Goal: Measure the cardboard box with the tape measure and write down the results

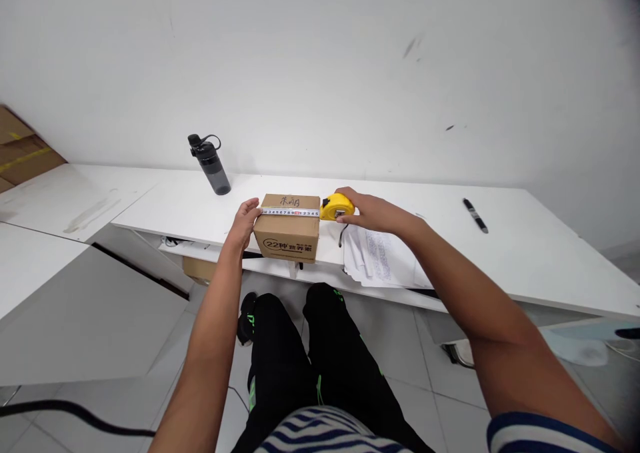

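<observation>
A small brown cardboard box (287, 229) stands at the front edge of the white table, with handwriting on top and black print on its front. Across its top lies the white blade (290, 212) of a tape measure, pulled out from left to right. My right hand (363, 208) is closed around the yellow tape measure case (336, 206) at the box's right side. At the left edge of the box, my left hand (246, 221) pinches the blade's end between thumb and fingers.
A dark water bottle (213, 166) stands behind and left of the box. Papers with writing (377, 256) lie right of it at the table's front edge, by a black cord. Farther right lies a black marker (475, 215). The white table (440, 240) runs along the wall.
</observation>
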The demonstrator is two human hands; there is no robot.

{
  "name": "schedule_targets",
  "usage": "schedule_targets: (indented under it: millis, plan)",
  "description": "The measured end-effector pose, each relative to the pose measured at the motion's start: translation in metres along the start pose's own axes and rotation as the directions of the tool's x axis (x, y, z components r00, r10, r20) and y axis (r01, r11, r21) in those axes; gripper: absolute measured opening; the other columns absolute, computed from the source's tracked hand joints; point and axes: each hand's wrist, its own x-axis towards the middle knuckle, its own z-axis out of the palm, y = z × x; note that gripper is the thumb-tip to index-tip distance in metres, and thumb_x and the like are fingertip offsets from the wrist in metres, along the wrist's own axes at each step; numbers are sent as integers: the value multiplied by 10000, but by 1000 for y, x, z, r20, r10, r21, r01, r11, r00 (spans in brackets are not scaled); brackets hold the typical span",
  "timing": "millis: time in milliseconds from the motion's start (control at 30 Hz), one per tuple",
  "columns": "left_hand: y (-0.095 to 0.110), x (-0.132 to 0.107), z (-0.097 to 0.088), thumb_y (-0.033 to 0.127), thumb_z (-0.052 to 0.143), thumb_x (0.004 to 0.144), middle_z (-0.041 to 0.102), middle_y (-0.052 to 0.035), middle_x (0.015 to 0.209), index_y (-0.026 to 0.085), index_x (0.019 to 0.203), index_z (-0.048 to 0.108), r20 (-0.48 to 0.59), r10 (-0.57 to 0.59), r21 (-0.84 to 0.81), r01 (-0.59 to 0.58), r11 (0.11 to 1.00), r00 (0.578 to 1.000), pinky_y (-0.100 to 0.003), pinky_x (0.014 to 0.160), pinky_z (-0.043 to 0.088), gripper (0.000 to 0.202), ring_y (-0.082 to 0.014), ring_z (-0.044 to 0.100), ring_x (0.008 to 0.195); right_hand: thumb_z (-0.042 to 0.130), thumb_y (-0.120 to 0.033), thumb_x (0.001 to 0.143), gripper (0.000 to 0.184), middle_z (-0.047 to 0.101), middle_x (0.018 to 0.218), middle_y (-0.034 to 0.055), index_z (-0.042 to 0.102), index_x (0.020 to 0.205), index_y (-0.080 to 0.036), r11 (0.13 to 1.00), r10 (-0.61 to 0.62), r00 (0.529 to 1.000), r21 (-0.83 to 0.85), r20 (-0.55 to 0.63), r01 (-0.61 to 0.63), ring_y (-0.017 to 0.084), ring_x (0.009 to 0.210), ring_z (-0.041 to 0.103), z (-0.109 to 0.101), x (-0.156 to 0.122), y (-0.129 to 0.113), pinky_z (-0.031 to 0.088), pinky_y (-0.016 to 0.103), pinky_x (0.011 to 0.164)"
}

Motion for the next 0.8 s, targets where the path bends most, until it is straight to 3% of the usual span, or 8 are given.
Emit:
schedule_targets:
  millis: [333, 500, 633, 700, 733, 800]
  plan:
    - [7, -5, 1, 296, 717, 672, 544, -122, 1328, 211, 1160, 529, -85, -99, 44, 103, 994, 991, -339, 813, 519, 530, -259, 593, 1119, 564, -415, 850, 487, 667, 1138, 49, 411, 1299, -306, 999, -27, 1000, 45, -4, 27, 233, 883, 632, 2, 2, 5, 441, 313, 683]
    - [18, -6, 4, 224, 740, 629, 566, -126, 1283, 210, 1082, 501, -169, -11, 149, 37, 988, 986, -394, 1001, 449, 512, -260, 550, 1212, 571, -389, 860, 439, 674, 1140, 49, 459, 1274, -295, 994, -105, 990, -32, -93, 103, 240, 911, 623, -4, 7, -10, 424, 318, 704]
    - [43, -11, -3, 253, 743, 656, 569, -115, 1315, 228, 1093, 500, -166, 37, 184, -6, 983, 985, -468, 1073, 394, 501, -272, 513, 1273, 554, -373, 894, 357, 685, 1118, 91, 521, 1216, -220, 957, -257, 937, -196, -236, 213, 273, 962, 607, 11, 22, -43, 408, 363, 789]
    - [60, -24, -4, 301, 757, 667, 573, -108, 1320, 236, 1130, 506, -187, 160, 195, -123, 973, 969, -477, 1085, 388, 531, -273, 500, 1293, 532, -426, 918, 362, 693, 1083, 95, 529, 1205, -205, 951, -298, 905, -179, -304, 253, 277, 966, 609, 24, 28, -58, 401, 403, 862]
    - [68, -35, -2, 306, 773, 661, 555, -99, 1353, 245, 1160, 506, -205, 292, 220, -247, 944, 934, -461, 1105, 373, 569, -265, 474, 1323, 516, -458, 928, 384, 691, 1094, 87, 518, 1229, -219, 950, -310, 885, -136, -347, 280, 273, 981, 609, 31, 27, -63, 394, 424, 903]
    - [81, -66, 7, 347, 777, 693, 512, -57, 1433, 284, 1235, 505, -142, 481, 277, -432, 858, 865, -452, 1157, 315, 610, -245, 401, 1392, 524, -506, 919, 431, 680, 1130, 71, 490, 1278, -270, 949, -302, 856, -46, -419, 312, 282, 1032, 603, 45, 18, -70, 356, 492, 993]
